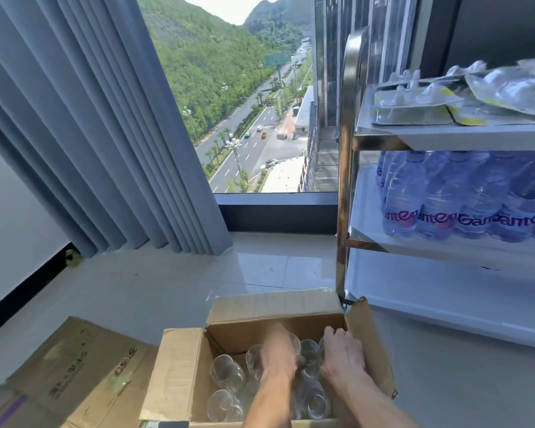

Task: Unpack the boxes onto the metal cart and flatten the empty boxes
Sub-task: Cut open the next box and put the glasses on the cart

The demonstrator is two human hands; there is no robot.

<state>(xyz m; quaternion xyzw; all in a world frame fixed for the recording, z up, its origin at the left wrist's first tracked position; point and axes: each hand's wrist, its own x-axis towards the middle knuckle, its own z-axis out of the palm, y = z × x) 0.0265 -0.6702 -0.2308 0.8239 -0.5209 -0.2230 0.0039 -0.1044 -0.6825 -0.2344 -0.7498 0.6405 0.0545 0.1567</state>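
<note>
An open cardboard box (pixel 179 372) stands on the floor at the bottom centre, flaps spread, with several clear drinking glasses (pixel 226 370) inside. Both my hands reach down into it. My left hand (pixel 280 353) curls around a glass in the middle of the box. My right hand (pixel 343 355) lies over the glasses at the box's right side; its fingertips are hidden. The metal cart (pixel 349 149) stands to the right with three shelves. Its top shelf carries plastic blister packs (pixel 420 100), and shrink-wrapped water bottles (pixel 464 199) fill the middle one.
A flattened cardboard box (pixel 74 378) lies on the floor at the left. Grey curtains (pixel 84 134) hang in front of a tall window (pixel 254 103) beyond the box. The cart's white bottom shelf (pixel 445 291) lies just right of the open box. Pale floor tiles surround everything.
</note>
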